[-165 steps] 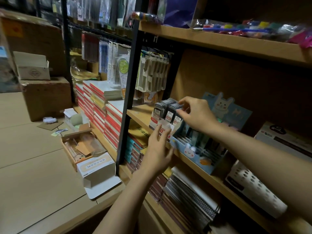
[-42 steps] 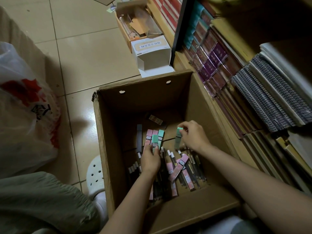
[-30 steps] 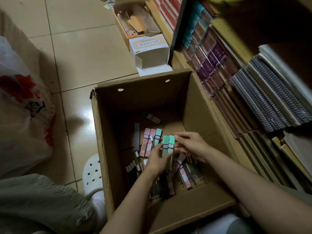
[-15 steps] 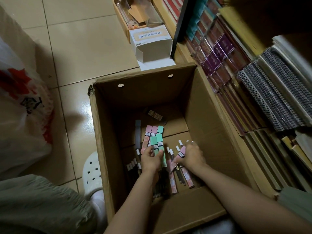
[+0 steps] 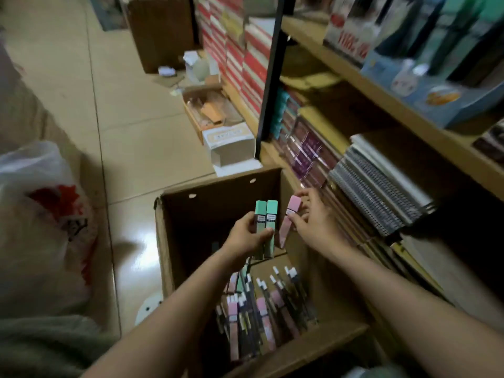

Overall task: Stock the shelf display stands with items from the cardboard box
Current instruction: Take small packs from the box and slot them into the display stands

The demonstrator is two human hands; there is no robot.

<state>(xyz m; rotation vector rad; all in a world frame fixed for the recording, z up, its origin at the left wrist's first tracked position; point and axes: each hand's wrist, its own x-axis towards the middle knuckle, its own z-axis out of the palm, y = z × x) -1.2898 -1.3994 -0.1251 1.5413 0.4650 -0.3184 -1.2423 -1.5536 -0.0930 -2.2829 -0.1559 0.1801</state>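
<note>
Your left hand [image 5: 246,236] clamps two green packs [image 5: 266,227] side by side, thumb across their lower halves, coloured caps up, likely so they stack flush for the stand. Just to its right, your right hand [image 5: 313,222] pinches one pink pack [image 5: 289,222] near its cap, tilted toward the green pair without touching it. Judgement: you are gathering a handful before lifting out. Below both grips, the cardboard box [image 5: 163,241] stands open on the floor, with many more pink, green and dark packs [image 5: 261,309] loose on its bottom. Up and right of the grips, the blue display stand [image 5: 436,96] sits on the wooden shelf [image 5: 354,75]. Spiral notebooks [image 5: 381,192] fill the shelf just right. Tiled floor [image 5: 122,118] left; plastic bag [image 5: 41,227] beyond.
</note>
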